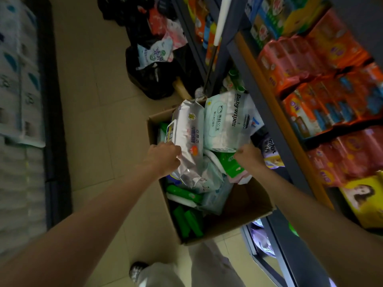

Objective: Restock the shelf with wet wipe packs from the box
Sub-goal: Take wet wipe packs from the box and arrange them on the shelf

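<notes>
An open cardboard box (246, 206) stands on the floor beside the shelf, filled with several wet wipe packs, some green (186, 222). My left hand (163, 157) grips the near end of a silver-white wipe pack (190, 131) raised above the box. My right hand (249, 155) holds the near edge of a white "Baby wipes" pack (224, 121), also lifted over the box. The two packs sit side by side, touching. The shelf (267, 112) runs along the right, its grey frame just beyond the right-hand pack.
Orange and red diaper packs (323, 94) fill the shelf at right, with a yellow pack (364, 199) lower down. Black bags with loose packs (155, 65) lie on the tiled floor beyond the box. Stacked tissue bundles (18, 83) line the left side. My legs and a shoe (136, 270) show below.
</notes>
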A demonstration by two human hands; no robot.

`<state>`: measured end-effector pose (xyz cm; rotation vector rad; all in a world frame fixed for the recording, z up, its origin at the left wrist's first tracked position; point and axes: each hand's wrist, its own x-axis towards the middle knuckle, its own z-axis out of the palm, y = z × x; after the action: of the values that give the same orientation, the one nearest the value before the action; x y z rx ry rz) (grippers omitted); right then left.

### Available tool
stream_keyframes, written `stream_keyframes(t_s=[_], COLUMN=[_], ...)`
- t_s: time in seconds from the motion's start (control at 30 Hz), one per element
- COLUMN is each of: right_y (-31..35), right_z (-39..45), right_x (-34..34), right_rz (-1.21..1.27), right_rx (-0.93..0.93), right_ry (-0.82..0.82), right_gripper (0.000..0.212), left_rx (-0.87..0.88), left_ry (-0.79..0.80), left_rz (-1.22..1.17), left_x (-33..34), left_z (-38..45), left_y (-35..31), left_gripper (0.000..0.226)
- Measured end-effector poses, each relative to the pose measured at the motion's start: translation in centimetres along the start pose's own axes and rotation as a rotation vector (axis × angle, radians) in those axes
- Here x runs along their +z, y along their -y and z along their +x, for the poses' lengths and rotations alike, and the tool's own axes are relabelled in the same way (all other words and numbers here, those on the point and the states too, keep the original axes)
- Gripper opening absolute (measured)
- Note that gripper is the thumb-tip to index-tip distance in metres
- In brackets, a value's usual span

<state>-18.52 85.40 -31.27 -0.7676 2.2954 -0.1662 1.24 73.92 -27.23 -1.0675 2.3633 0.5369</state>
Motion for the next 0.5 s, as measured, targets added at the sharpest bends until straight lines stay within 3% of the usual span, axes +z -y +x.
stream_keyframes(t_s=[0.13, 0.23, 0.33, 0.5], right_y=[0.2, 0.6, 0.7, 2.0], right_z=[0.9, 0.9, 1.5, 2.7], right_x=[0.5, 1.1, 0.7, -0.6], right_rz=[0.049, 0.159, 0.349, 1.024], right_rx=[0.038, 0.075, 0.202, 0.347], right_ry=[0.013, -0.128, -0.206, -0.059], right_gripper=[0.018, 0.020, 0.051, 0.043], left_rx=[-0.012, -0.001, 0.006, 0.025], left_ry=[0.014, 0.046, 0.034, 0.019], left_rz=[-0.032, -0.025, -0.031, -0.048], left_x=[0.5, 1.0, 1.2, 1.3], left_z=[0.2, 0.2, 0.5, 0.8], left_y=[0.1, 0.0, -0.2, -0.4], left_gripper=[0.035, 0.035, 0.038, 0.040])
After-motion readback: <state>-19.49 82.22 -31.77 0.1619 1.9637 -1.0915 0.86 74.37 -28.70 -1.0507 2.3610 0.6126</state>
